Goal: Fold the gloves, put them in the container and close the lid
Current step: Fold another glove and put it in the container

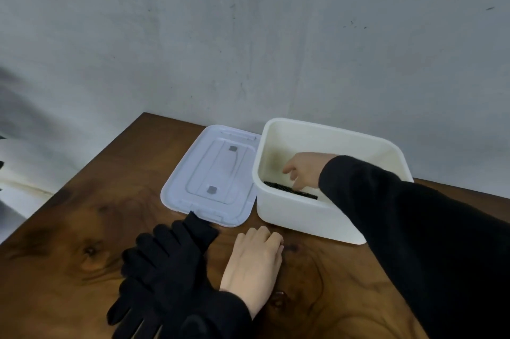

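Observation:
The white container [309, 217] stands open at the back right of the wooden table. Inside it, a folded black glove [278, 187] lies against the near wall. My right hand [303, 170] reaches into the container with its fingertips down on that glove and the thumb held apart. The white lid [237, 209] lies upside down on the table just left of the container. More black gloves [165, 256] lie flat and overlapping at the front left, one tip touching the lid. My left hand [254, 261] rests palm down on the table beside them, fingers curled, holding nothing.
A grey wall runs directly behind the container and lid. The table's left edge slants from the back corner toward the front left, with floor beyond it. Bare wood shows in front of the container.

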Demonstrator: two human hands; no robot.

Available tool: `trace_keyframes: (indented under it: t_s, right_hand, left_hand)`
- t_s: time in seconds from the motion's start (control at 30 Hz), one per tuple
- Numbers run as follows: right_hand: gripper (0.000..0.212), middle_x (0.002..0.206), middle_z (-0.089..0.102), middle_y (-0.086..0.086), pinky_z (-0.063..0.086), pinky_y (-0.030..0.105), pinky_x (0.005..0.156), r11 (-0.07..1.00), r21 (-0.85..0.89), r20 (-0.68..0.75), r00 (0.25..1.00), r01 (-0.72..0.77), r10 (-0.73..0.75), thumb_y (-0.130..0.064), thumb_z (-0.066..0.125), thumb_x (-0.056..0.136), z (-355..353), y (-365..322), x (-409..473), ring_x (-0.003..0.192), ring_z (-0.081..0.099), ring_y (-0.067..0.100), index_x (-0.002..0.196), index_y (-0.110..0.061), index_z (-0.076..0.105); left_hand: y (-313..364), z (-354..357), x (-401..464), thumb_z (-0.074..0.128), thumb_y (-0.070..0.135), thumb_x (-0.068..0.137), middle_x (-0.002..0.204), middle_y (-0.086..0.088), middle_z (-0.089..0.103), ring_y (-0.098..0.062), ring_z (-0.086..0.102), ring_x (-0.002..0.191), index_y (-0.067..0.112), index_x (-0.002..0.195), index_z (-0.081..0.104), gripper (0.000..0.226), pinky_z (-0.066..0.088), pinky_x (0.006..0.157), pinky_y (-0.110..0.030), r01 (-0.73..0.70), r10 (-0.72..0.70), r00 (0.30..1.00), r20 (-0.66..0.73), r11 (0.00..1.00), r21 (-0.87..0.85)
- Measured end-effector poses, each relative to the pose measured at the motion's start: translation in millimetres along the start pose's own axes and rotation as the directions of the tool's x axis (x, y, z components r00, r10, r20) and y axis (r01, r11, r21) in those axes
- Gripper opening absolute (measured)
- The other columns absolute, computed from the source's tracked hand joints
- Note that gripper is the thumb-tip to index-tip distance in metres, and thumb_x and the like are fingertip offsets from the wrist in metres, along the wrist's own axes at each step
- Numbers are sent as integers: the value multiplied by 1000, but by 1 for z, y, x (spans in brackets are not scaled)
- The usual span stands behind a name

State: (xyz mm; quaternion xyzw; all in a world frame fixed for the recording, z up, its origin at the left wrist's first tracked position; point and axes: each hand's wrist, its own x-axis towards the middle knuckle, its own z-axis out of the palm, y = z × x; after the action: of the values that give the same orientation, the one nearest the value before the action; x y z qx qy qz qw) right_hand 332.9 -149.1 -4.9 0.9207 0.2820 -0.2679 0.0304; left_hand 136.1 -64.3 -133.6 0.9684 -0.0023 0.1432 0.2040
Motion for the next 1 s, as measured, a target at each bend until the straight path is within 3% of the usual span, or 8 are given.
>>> trace_keyframes:
  t_s: [0.17,0.33,0.37,0.5,0.57,0.67,0.87,1.0]
  right_hand:
    - [26,118,69,-1,46,31,92,982,149,-349,936,112,-54,-22,55,97,-22,-11,-54,101,62,18,118,-18,69]
    - [25,70,65,5,49,36,65,874,350,-750,659,337,47,-37,60,94,-11,-32,-134,67,59,22,78,-19,69]
    - [25,69,65,2,48,33,65,859,354,-760,649,369,35,-37,61,93,5,-41,-148,65,58,19,77,-19,68]
    - [13,98,64,-18,51,29,84,871,291,-531,824,397,-198,-42,56,94,98,-87,-168,90,58,0,97,-34,66]
    - [22,122,53,-19,42,29,100,872,142,-449,815,469,-366,-38,54,96,143,-108,-160,113,47,2,118,-37,58]
    - [38,138,45,-15,33,34,108,862,64,-417,798,502,-434,-29,54,98,189,-127,-145,129,38,7,135,-35,50]
    - [17,113,57,-12,45,40,93,900,-6,-537,758,435,-370,-32,51,98,206,-141,-132,106,50,11,107,-31,66]
    - [15,109,55,-16,42,31,97,914,104,-608,752,391,-252,-29,45,100,193,-142,-145,105,47,5,98,-30,60]
  left_hand:
    - [6,-28,-9,50,33,100,96,5,66,-18,61,86,24,107,70,23,53,78,-35,-60,59,998,-24,997,-45]
    - [-29,-81,-31,49,42,95,89,6,70,-20,65,81,25,98,71,29,55,73,-41,32,-38,996,-83,997,-76]
    - [-43,-90,-40,53,39,96,90,6,70,-19,65,82,23,98,72,24,55,75,-42,93,-102,989,-106,992,-83]
    - [-85,-105,-78,71,12,94,92,4,69,-18,63,83,16,101,73,9,55,76,-38,274,-284,942,-179,958,-80]
    - [-96,-101,-96,75,4,90,93,3,68,-19,61,84,15,100,73,15,52,76,-35,277,-281,946,-159,960,-48]
    - [-107,-92,-113,78,-6,84,99,0,67,-21,60,87,12,99,75,24,47,79,-32,206,-204,970,-133,979,4]
    - [-106,-98,-114,65,-11,90,104,0,56,-8,55,90,9,104,65,24,44,80,-22,277,-320,925,-203,937,-214]
    - [-99,-107,-115,53,3,103,101,7,60,2,55,97,21,107,54,18,44,83,-26,400,-512,847,-143,791,-463]
